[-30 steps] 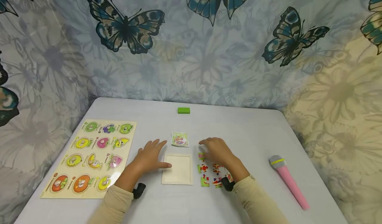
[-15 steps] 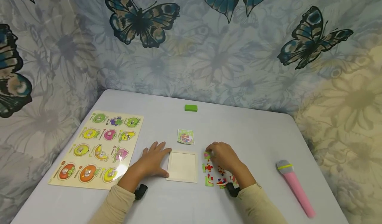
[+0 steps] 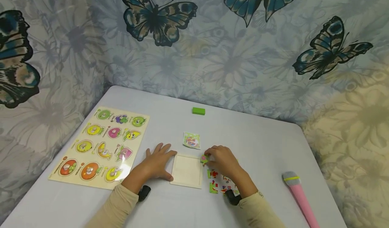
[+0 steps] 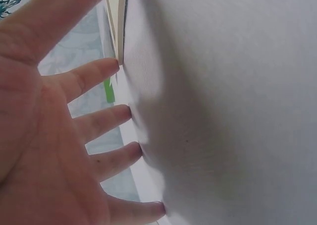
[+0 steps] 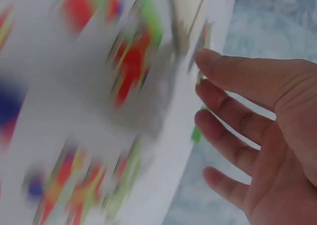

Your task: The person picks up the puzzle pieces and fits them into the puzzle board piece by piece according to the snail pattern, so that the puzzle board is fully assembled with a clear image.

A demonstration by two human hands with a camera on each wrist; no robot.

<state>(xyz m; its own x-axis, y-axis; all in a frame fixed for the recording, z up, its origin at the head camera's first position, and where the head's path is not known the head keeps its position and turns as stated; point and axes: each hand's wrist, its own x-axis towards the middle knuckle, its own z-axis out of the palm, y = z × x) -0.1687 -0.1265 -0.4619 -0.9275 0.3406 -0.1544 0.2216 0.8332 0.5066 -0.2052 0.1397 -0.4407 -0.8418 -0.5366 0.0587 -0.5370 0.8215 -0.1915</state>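
My left hand (image 3: 155,163) lies with fingers spread at the left side of a pale square puzzle tray (image 3: 186,170). Its thumb and index fingertips are right at the tray's edge; the left wrist view shows the palm and straight fingers beside the tray's side (image 4: 120,27). Between thumb and index finger, my right hand (image 3: 223,160) pinches a green and pink puzzle piece (image 3: 204,159) near the tray's upper right corner. Several loose red, green and white puzzle pieces (image 3: 213,187) lie below that hand, partly hidden by the wrist; they are blurred in the right wrist view.
A fruit board (image 3: 98,147) occupies the table's left side. Beyond the tray lies a small picture card (image 3: 191,140), and a green block (image 3: 199,111) sits farther back. A pink toy microphone (image 3: 301,197) is at the right. A butterfly-patterned cloth (image 3: 212,62) hangs behind the table.
The right hand has come down to the pieces, picked up the green and pink one and moved it left towards the tray. The left thumb and index finger have settled at the tray's edge.
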